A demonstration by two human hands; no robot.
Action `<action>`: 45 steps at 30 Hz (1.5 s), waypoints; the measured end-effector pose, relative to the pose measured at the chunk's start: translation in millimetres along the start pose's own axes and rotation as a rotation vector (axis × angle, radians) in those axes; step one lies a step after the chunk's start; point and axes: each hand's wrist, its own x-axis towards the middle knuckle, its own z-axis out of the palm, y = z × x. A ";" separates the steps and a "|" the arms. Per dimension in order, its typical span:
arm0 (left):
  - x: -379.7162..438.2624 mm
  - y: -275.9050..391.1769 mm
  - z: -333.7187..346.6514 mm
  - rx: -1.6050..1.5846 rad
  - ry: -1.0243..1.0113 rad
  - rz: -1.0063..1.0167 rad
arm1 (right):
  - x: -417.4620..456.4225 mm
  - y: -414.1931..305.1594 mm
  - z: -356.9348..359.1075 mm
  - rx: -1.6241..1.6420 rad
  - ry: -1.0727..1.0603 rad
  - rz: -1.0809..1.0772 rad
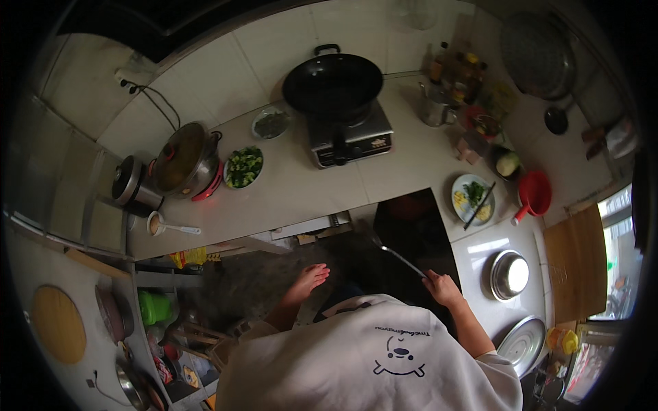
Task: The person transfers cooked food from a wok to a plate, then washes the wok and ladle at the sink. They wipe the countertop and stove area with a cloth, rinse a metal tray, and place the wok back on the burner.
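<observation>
My right hand (442, 288) grips the handle of a long metal cooking utensil (403, 258), probably a wok spatula. Its far end points up and left over the dark gap before the counter and is too blurred to make out. My left hand (311, 278) is held out in front of my body, fingers extended, with nothing in it. Farther off, a black wok (333, 85) sits on a portable cooker (352, 141) on the counter. A bowl of cut green vegetables (244, 167) and a glass dish of dark food (271, 123) stand left of the cooker.
A lidded pot (182, 159) rests on a lit red burner (209, 185) at the left. On the right are a plate of chopped ingredients (472, 203) with chopsticks, a red ladle (534, 194), a metal bowl (509, 275) and a steel pitcher (437, 109). Shelving (180, 313) stands to my left.
</observation>
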 end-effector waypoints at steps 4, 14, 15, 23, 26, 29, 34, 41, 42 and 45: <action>20.3 35.4 -43.9 -0.221 -0.052 0.098 | 46.8 -31.8 -11.2 -0.024 -0.067 -0.075; 177.9 240.5 -72.7 -0.387 0.135 0.315 | 76.8 -26.8 -36.4 -0.027 -0.010 0.060; 193.2 249.7 -73.5 -0.399 0.142 0.333 | 77.4 -15.7 -35.7 -0.036 0.007 0.076; 301.8 333.1 -85.2 -0.400 0.282 0.290 | 79.7 -0.7 -51.5 -0.010 0.070 0.242; 336.3 353.4 -83.5 -0.415 0.326 0.286 | 82.4 -15.0 -56.0 -0.040 0.129 0.310; 373.9 372.9 -107.8 -0.496 0.336 0.274 | 83.8 -40.5 -50.4 -0.015 0.148 0.457; 415.9 391.5 -122.9 -0.688 0.433 0.185 | 78.2 -80.4 -20.9 0.028 0.243 0.568; 381.7 403.0 -122.4 -0.757 0.508 0.196 | 75.7 -109.6 7.0 0.089 0.278 0.610; 364.9 402.0 -118.4 -0.753 0.518 0.199 | 75.6 -110.6 8.3 0.085 0.264 0.629; 319.2 383.9 -118.2 -0.633 0.519 0.410 | 74.3 -102.5 10.9 0.087 0.271 0.601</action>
